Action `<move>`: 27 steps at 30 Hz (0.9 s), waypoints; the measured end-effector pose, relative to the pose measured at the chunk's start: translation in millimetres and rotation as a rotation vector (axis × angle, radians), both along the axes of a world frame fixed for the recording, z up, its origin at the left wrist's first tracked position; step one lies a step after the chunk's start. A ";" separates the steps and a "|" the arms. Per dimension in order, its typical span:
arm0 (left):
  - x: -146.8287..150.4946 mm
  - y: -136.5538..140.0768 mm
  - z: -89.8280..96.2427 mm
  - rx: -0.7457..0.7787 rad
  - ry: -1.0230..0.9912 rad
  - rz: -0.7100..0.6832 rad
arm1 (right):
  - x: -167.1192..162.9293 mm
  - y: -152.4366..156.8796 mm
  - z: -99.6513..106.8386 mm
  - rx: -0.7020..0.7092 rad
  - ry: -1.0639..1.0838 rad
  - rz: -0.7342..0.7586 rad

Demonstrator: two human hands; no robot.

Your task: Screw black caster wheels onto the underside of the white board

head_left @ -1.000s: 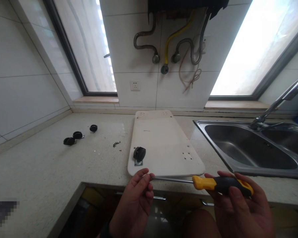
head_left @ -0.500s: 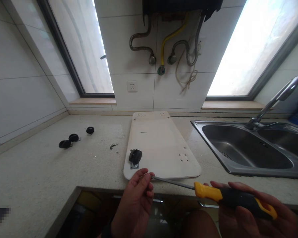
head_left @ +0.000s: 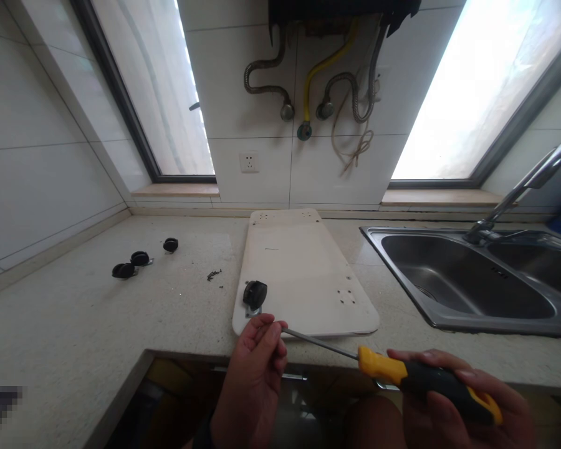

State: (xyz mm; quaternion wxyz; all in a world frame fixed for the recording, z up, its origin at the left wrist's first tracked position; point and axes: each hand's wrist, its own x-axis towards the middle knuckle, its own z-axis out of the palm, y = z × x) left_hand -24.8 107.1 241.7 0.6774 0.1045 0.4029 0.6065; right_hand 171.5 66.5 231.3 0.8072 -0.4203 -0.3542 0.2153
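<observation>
My right hand is closed around the yellow and black handle of a screwdriver. The metal shaft points left, and its end runs in between the pinched fingertips of my left hand. Those fingers hide the tip, so I cannot tell whether a screw is there. Just beyond my left fingertips, a black caster wheel with a metal plate rests at the near left corner of a white board. The board lies flat on the counter. Groups of small holes show near its other corners.
Three black casters, one of them at the back, lie on the counter to the left. A small pile of dark screws is beside the board. On the right is a steel sink with a faucet.
My right hand and the screwdriver handle have shifted left. My left hand has moved slightly left and up, nearer the caster plate, with the shaft end still between its fingers.
</observation>
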 end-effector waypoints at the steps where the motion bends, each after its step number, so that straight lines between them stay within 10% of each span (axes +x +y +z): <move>1: -0.2 -0.4 1.5 0.008 0.017 0.002 | 0.8 1.2 -1.8 -0.011 0.027 0.013; 27: -27.0 -0.1 -4.8 0.332 0.326 -0.210 | 6.2 19.8 -26.0 -0.319 0.367 0.043</move>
